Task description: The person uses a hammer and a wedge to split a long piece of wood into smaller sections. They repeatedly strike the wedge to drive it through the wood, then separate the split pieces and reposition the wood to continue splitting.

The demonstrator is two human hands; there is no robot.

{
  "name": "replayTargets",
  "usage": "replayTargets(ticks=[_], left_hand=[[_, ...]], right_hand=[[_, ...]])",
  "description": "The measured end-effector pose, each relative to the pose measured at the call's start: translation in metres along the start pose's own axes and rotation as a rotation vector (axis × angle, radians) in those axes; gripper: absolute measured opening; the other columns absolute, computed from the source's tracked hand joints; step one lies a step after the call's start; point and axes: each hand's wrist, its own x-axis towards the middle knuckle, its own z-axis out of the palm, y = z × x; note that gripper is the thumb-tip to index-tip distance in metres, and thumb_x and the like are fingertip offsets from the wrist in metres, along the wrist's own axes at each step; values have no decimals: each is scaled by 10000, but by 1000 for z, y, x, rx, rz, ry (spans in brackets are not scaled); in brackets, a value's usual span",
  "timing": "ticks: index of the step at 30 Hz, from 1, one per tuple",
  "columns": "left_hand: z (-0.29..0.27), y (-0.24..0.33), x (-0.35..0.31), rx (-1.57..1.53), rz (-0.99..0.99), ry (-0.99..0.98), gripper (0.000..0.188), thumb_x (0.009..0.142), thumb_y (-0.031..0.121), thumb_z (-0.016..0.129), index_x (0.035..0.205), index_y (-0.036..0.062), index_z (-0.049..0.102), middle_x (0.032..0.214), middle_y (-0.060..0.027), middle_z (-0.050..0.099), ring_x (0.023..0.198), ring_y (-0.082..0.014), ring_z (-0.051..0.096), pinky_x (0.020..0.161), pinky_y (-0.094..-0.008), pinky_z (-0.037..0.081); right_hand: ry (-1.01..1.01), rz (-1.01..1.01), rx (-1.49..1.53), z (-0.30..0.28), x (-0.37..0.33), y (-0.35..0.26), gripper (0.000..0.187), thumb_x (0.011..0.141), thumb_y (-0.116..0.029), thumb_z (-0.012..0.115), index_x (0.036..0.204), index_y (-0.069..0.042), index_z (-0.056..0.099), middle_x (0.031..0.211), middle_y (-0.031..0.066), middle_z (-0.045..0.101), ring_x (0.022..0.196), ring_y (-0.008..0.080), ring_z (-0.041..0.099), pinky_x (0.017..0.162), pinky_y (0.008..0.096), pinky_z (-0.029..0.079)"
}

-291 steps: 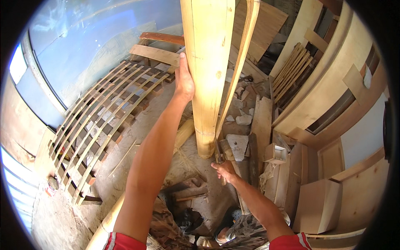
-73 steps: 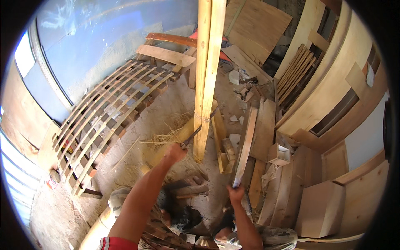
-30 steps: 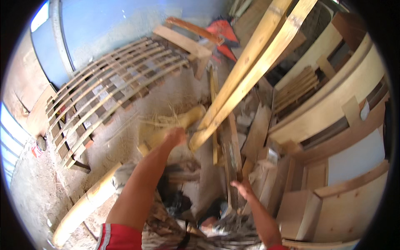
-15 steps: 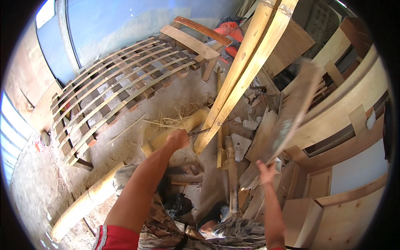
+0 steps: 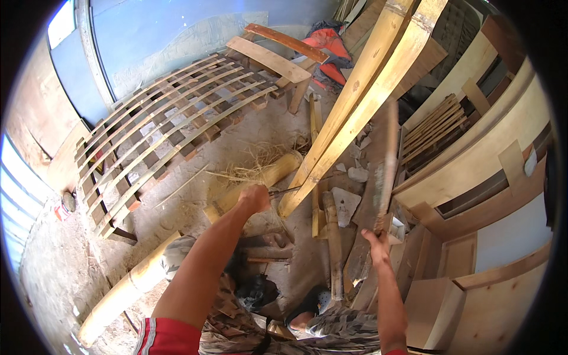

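Observation:
A long bamboo pole, split lengthwise from its upper end, leans up and to the right, its lower end close to the ground. My left hand is closed round the handle of a knife, and the knife blade reaches the bamboo near that lower end. How deep the blade sits cannot be made out. On the right, my right hand grips the bottom of a flat wooden stick, held upright to the right of the bamboo and apart from it. Motion smears the stick.
A slatted wooden rack stands back left. Bamboo logs lie at lower left and under straw-like shavings. Stone chunks and a bamboo length are on the floor. Wooden furniture panels line the right side.
The stick in my right hand has swung left at its top and now stands more upright. The bamboo's upper part has shifted slightly right in view. My left hand keeps its grip on the knife.

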Motion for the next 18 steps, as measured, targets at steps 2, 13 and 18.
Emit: replayTargets(ticks=[2, 13, 18], left_hand=[[2, 0, -2, -9, -2, 38, 280, 756, 123, 620, 981, -7, 725, 1029, -241, 699, 987, -382, 684, 821, -452, 556], [7, 6, 15, 65, 6, 33, 266, 786, 125, 637, 994, -19, 719, 1069, -246, 691, 1025, -367, 679, 836, -461, 553], [11, 11, 7, -46, -41, -4, 304, 778, 105, 624, 1047, -7, 711, 1140, -243, 673, 1077, -374, 658, 859, -450, 553]], right_hand=[[-11, -21, 133, -3, 1, -22, 605, 780, -295, 743, 1197, 100, 554, 1141, 161, 642, 1006, 263, 608, 897, 367, 465], [-379, 61, -291, 20, 4, 93, 792, 751, -434, 728, 1255, 137, 510, 1229, 265, 591, 1130, 349, 574, 981, 395, 433], [-162, 106, -154, 6, 2, 35, 769, 752, -392, 748, 1303, 89, 509, 1268, 210, 589, 1144, 319, 564, 996, 391, 417]])
